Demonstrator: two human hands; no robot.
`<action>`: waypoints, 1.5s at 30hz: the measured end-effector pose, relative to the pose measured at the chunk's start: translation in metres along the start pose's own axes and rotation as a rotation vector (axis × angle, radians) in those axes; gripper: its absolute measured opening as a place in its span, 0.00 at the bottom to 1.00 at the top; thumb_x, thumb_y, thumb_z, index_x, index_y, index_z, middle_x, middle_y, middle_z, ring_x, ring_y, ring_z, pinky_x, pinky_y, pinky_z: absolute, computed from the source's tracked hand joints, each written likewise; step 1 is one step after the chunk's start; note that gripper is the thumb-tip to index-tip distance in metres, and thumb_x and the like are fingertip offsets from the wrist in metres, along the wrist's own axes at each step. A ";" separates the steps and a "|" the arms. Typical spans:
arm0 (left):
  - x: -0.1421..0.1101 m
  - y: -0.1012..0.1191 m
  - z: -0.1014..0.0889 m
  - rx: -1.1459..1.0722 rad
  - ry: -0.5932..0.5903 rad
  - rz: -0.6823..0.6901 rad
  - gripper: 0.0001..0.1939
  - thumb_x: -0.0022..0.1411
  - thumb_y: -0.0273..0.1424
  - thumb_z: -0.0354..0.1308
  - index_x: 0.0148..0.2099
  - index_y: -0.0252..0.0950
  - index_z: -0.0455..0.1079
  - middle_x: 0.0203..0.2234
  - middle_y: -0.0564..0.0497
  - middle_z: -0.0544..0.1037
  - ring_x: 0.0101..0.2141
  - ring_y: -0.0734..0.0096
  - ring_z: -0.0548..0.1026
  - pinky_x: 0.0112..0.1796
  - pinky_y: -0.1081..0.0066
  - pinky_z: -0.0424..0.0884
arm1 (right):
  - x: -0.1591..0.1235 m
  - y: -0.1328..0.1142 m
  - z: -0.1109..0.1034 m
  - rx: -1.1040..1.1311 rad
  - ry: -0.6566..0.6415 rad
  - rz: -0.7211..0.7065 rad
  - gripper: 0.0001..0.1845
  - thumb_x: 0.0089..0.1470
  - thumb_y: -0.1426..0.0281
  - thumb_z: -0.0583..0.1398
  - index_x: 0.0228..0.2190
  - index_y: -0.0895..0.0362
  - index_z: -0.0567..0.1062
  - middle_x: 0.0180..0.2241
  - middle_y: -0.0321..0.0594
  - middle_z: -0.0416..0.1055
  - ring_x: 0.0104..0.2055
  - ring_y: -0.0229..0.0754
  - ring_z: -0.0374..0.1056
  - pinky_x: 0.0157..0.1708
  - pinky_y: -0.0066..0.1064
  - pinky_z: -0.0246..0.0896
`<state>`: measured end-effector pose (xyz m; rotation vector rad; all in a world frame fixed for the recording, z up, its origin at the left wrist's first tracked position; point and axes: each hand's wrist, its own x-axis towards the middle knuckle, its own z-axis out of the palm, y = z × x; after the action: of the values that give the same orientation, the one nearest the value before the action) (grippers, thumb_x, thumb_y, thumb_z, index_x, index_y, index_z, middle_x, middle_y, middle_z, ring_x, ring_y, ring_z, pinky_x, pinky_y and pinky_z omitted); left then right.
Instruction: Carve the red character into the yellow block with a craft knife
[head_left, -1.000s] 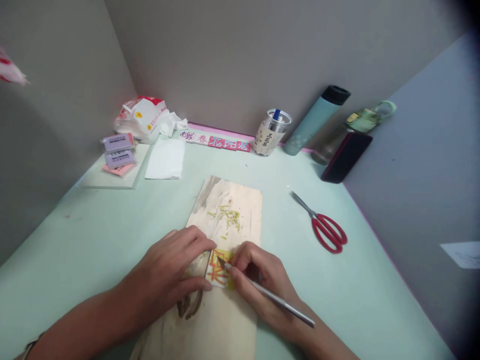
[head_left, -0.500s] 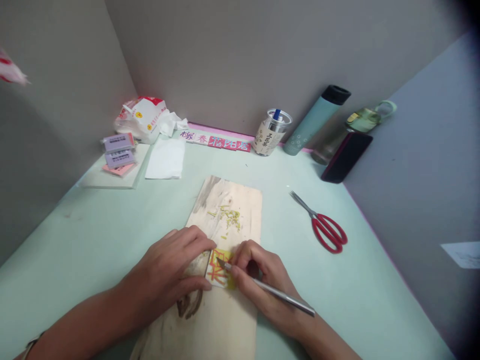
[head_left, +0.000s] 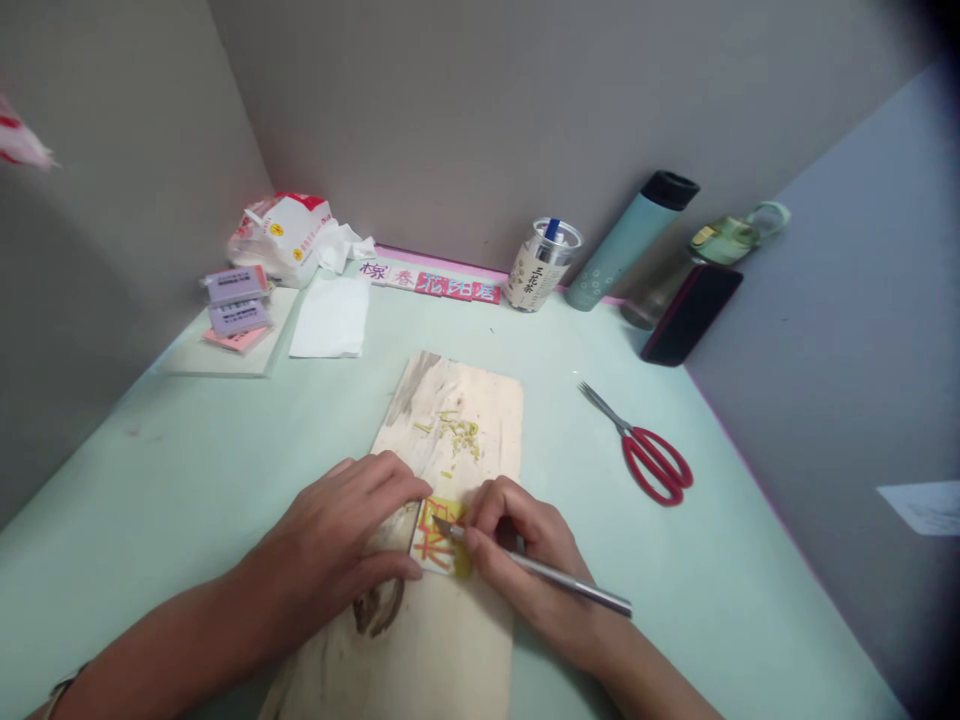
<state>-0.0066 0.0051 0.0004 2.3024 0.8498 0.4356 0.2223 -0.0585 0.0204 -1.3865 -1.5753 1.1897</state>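
Note:
My right hand (head_left: pixel 525 560) grips a silver craft knife (head_left: pixel 562 577) like a pen, its blade tip touching a small square carving block (head_left: pixel 424 550). The block's face is white and yellow with an orange character drawn on it. With thumb and fingers, my left hand (head_left: pixel 367 515) pinches the block's left side at its top and bottom corners. Beneath both hands lies a wooden board (head_left: pixel 457 640), with yellow-green shavings (head_left: pixel 463 432) scattered on it above the block. The right part of the block is partly hidden by my right fingers.
Red-handled scissors (head_left: pixel 645 450) lie right of the board. Along the back stand a clear cup (head_left: pixel 538 268), a teal bottle (head_left: pixel 634 240), a green-lidded bottle (head_left: pixel 727 240) and a phone (head_left: pixel 691 315). Left are carved blocks (head_left: pixel 431 283), tissue (head_left: pixel 330 318) and wrapped erasers (head_left: pixel 238 318).
The craft knife's rear end has dipped or swung very slightly to the right, its blade staying on the block. My left hand keeps its place.

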 end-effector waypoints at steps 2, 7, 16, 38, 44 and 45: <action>0.000 0.000 0.000 0.000 0.001 -0.001 0.17 0.66 0.40 0.64 0.55 0.45 0.68 0.46 0.52 0.73 0.43 0.62 0.71 0.42 0.66 0.66 | 0.000 0.001 0.000 0.001 0.013 0.001 0.12 0.60 0.68 0.58 0.26 0.53 0.62 0.26 0.32 0.64 0.26 0.36 0.54 0.25 0.28 0.49; 0.000 0.000 0.001 0.002 -0.006 -0.007 0.20 0.64 0.37 0.67 0.55 0.46 0.66 0.46 0.54 0.73 0.44 0.61 0.71 0.43 0.66 0.64 | 0.000 0.001 0.002 -0.017 0.003 -0.024 0.12 0.61 0.68 0.57 0.26 0.53 0.62 0.26 0.34 0.64 0.27 0.36 0.55 0.25 0.29 0.50; 0.000 0.001 -0.001 -0.010 -0.012 -0.004 0.18 0.66 0.39 0.65 0.55 0.46 0.66 0.46 0.53 0.72 0.43 0.61 0.71 0.43 0.66 0.64 | -0.001 0.000 0.000 -0.014 -0.041 -0.030 0.11 0.60 0.70 0.58 0.26 0.54 0.62 0.26 0.32 0.63 0.27 0.36 0.54 0.26 0.29 0.50; 0.000 0.000 0.000 -0.020 -0.019 0.001 0.19 0.66 0.40 0.65 0.55 0.46 0.65 0.46 0.54 0.72 0.43 0.61 0.70 0.44 0.66 0.62 | -0.002 0.003 0.002 -0.001 -0.030 -0.033 0.12 0.61 0.69 0.58 0.26 0.54 0.62 0.26 0.32 0.63 0.27 0.36 0.54 0.26 0.29 0.49; -0.001 -0.001 0.001 -0.013 -0.007 0.014 0.19 0.66 0.41 0.65 0.55 0.46 0.64 0.47 0.54 0.72 0.43 0.61 0.70 0.44 0.66 0.62 | -0.001 0.004 0.003 0.003 -0.016 -0.042 0.12 0.60 0.70 0.58 0.26 0.54 0.62 0.26 0.31 0.62 0.26 0.35 0.53 0.26 0.29 0.49; -0.001 -0.002 0.001 -0.013 -0.008 0.014 0.20 0.66 0.41 0.65 0.55 0.47 0.64 0.47 0.54 0.71 0.43 0.61 0.70 0.43 0.66 0.62 | 0.000 0.004 0.003 0.007 -0.003 -0.039 0.12 0.60 0.70 0.58 0.26 0.54 0.62 0.26 0.31 0.62 0.26 0.35 0.53 0.26 0.29 0.49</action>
<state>-0.0075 0.0050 -0.0015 2.2977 0.8256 0.4365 0.2212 -0.0591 0.0157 -1.3439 -1.5917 1.1740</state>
